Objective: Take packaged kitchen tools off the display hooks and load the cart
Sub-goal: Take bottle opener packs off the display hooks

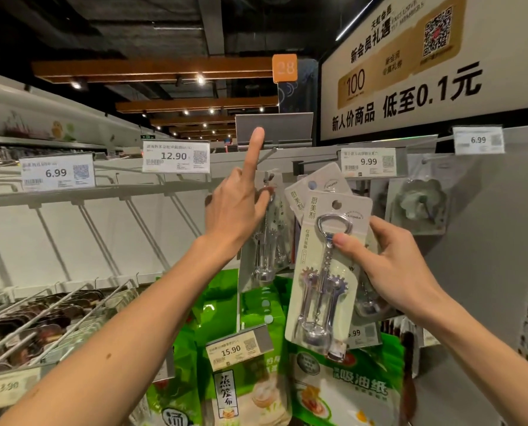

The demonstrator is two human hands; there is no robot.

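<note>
Corkscrew packs sit pinched in the right hand. The left hand points upward, thumb touching a hanging pack; its grip is unclear.

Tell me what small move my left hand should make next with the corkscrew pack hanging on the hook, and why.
Probably slide the hanging corkscrew pack forward off its hook. Your left hand is at its top, index finger raised by the tag holder, and your right hand grips the held packs, so it is busy.

The left hand hides the top of the hanging carded corkscrew; packs behind the cream-carded silver corkscrew show only edges.
</note>
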